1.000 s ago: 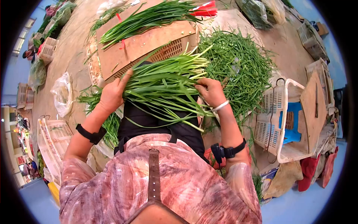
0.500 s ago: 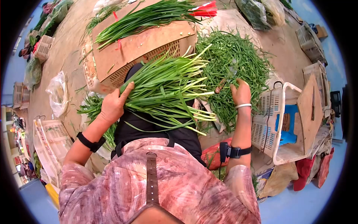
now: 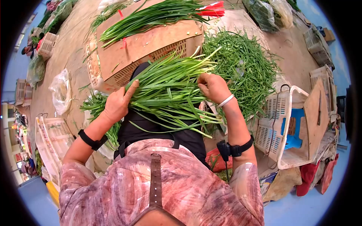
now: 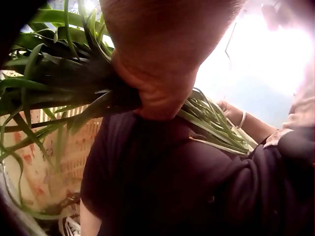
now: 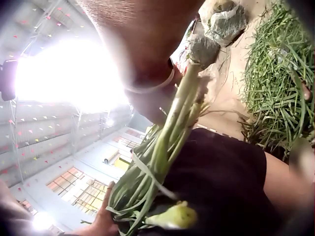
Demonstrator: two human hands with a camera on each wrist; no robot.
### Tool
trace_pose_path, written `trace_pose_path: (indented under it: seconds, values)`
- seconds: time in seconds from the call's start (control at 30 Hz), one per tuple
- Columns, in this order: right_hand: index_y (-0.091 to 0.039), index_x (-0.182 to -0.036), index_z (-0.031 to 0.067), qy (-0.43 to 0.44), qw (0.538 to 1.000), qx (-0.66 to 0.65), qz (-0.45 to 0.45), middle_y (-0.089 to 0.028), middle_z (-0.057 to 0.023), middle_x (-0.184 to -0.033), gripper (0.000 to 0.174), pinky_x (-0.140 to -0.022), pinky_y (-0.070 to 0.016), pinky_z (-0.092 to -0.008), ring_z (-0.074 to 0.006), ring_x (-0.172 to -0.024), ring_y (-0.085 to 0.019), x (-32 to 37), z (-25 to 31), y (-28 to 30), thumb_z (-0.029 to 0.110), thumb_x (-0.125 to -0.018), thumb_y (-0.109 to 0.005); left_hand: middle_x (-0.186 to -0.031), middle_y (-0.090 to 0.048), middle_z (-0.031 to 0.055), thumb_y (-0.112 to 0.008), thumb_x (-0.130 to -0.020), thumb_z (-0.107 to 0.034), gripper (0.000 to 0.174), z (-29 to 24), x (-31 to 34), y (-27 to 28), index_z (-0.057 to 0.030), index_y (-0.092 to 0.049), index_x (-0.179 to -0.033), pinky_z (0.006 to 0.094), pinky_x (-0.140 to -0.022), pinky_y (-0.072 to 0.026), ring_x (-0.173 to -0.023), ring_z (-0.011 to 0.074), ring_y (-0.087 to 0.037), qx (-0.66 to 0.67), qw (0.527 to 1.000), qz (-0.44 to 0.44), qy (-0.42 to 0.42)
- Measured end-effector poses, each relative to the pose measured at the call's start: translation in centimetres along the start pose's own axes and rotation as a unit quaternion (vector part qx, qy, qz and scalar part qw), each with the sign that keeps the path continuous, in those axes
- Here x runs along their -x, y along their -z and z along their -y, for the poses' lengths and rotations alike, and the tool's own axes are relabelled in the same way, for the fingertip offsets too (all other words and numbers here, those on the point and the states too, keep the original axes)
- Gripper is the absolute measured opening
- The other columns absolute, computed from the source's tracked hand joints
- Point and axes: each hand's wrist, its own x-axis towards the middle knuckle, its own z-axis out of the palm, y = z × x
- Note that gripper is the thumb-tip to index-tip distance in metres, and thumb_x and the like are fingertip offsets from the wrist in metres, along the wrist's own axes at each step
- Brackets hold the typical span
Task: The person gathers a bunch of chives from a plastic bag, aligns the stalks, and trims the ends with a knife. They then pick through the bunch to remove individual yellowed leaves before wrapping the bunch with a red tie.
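A loose bunch of garlic chives (image 3: 166,88), long flat green leaves with pale stem ends, lies across the lap. My left hand (image 3: 117,103) grips it at the leafy side, index finger stretched along the leaves; the left wrist view shows dark leaves (image 4: 54,88) hanging beyond that hand. By the stem ends, my right hand (image 3: 214,88) has bent fingers right at the edge of the bunch. Whether it pinches a leaf I cannot tell. Stalks (image 5: 172,123) cross in front of that hand in the right wrist view and hide its fingers.
Ahead, a board (image 3: 151,41) on a plastic crate bears another bundle (image 3: 151,22) beside red strips (image 3: 213,9). A heap of trimmed greens (image 3: 245,71) lies at the front right. Crates stand to the right (image 3: 273,120) and left (image 3: 56,135), near a clear plastic bag (image 3: 60,92).
My right hand went from the bunch out to the heap on the right, then came back to the stem ends. The left hand kept its grip on the bunch.
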Motion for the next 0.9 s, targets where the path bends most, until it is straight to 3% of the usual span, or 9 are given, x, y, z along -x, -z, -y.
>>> trace_pose_path:
  seconds: [0.23,0.3,0.43,0.5,0.57,0.63,0.7,0.77,0.9]
  values:
    - [-0.059,-0.089,0.0071,-0.086,0.975,0.141,-0.150,-0.063,-0.0137,-0.077,0.014,-0.063,-0.0488,-0.0387,-0.0313,-0.070,-0.062,0.5,-0.7,-1.3,0.012,-0.077,-0.062,-0.072,-0.043,0.0138,-0.052,-0.062,0.005,0.087,0.1,0.2,-0.5,-0.0133,-0.023,-0.142,0.0400,-0.052,-0.0422,-0.056,0.0307,-0.048,0.042,0.999,-0.017,0.011]
    - [-0.060,-0.089,0.0053,-0.106,0.971,0.102,-0.188,-0.064,-0.0135,-0.078,0.013,-0.063,-0.0490,-0.0366,-0.0292,-0.068,-0.062,1.1,-2.2,-2.0,0.011,-0.078,-0.061,-0.072,-0.043,0.0138,-0.052,-0.063,0.005,0.086,0.2,0.3,-0.6,-0.0159,-0.025,-0.142,0.0402,-0.051,-0.0422,-0.056,0.0307,-0.049,0.032,0.999,-0.001,0.009]
    - [-0.061,-0.095,0.0073,-0.276,0.890,-0.102,-0.349,-0.065,-0.0146,-0.079,0.015,-0.061,-0.0496,-0.0359,-0.0302,-0.071,-0.064,2.6,-8.3,-1.1,0.011,-0.081,-0.058,-0.071,-0.044,0.0135,-0.051,-0.065,0.006,0.082,-0.1,0.0,-0.4,-0.0235,-0.032,-0.139,0.0408,-0.050,-0.0420,-0.055,0.0305,-0.049,0.013,1.000,0.025,0.001]
    - [-0.061,-0.097,0.0044,-0.410,0.859,0.127,-0.280,-0.065,-0.0138,-0.084,0.022,-0.067,-0.0498,-0.0392,-0.0295,-0.077,-0.062,4.1,-8.4,1.7,0.012,-0.077,-0.064,-0.071,-0.044,0.0134,-0.051,-0.065,0.006,0.081,0.0,0.1,-0.4,-0.0239,-0.034,-0.138,0.0408,-0.050,-0.0421,-0.055,0.0304,-0.049,0.017,1.000,0.023,-0.001]
    - [-0.062,-0.098,0.0069,-0.324,0.867,0.280,-0.257,-0.063,-0.0119,-0.093,0.025,-0.073,-0.0490,-0.0390,-0.0287,-0.087,-0.060,5.1,-8.4,2.4,0.012,-0.074,-0.067,-0.071,-0.044,0.0133,-0.050,-0.065,0.007,0.079,0.1,-0.1,-0.4,-0.0244,-0.036,-0.137,0.0407,-0.050,-0.0421,-0.055,0.0303,-0.049,0.021,1.000,0.016,-0.001]
    - [-0.063,-0.099,0.0095,-0.084,0.948,0.187,-0.242,-0.060,-0.0100,-0.100,0.027,-0.076,-0.0484,-0.0375,-0.0278,-0.092,-0.057,4.0,-6.0,2.8,0.009,-0.072,-0.066,-0.071,-0.044,0.0133,-0.050,-0.066,0.006,0.080,0.1,-0.2,-0.5,-0.0246,-0.035,-0.138,0.0402,-0.051,-0.0426,-0.055,0.0303,-0.050,0.022,0.999,0.029,0.000]
    - [-0.063,-0.098,0.0103,0.077,0.979,0.100,-0.158,-0.060,-0.0090,-0.100,0.028,-0.076,-0.0479,-0.0368,-0.0271,-0.089,-0.057,2.1,-1.3,2.3,0.006,-0.070,-0.064,-0.071,-0.043,0.0133,-0.050,-0.066,0.006,0.080,0.1,-0.3,-0.5,-0.0246,-0.034,-0.138,0.0398,-0.051,-0.0428,-0.055,0.0301,-0.050,0.021,0.999,0.037,0.001]
    - [-0.063,-0.093,0.0078,0.142,0.982,0.105,-0.063,-0.060,-0.0082,-0.099,0.024,-0.080,-0.0461,-0.0352,-0.0277,-0.093,-0.056,0.4,1.3,1.0,0.001,-0.069,-0.062,-0.071,-0.043,0.0132,-0.050,-0.066,0.006,0.081,0.1,-0.5,-0.4,-0.0246,-0.034,-0.138,0.0395,-0.051,-0.0429,-0.055,0.0299,-0.050,0.017,0.999,0.041,0.003]
    - [-0.062,-0.087,0.0067,0.227,0.964,0.140,-0.019,-0.060,-0.0077,-0.102,0.021,-0.082,-0.0455,-0.0352,-0.0274,-0.096,-0.056,-1.3,-0.2,0.4,0.000,-0.067,-0.064,-0.071,-0.044,0.0132,-0.050,-0.065,0.007,0.082,0.1,-0.7,0.4,-0.0253,-0.032,-0.139,0.0399,-0.051,-0.0435,-0.056,0.0300,-0.051,0.012,0.998,0.060,0.001]
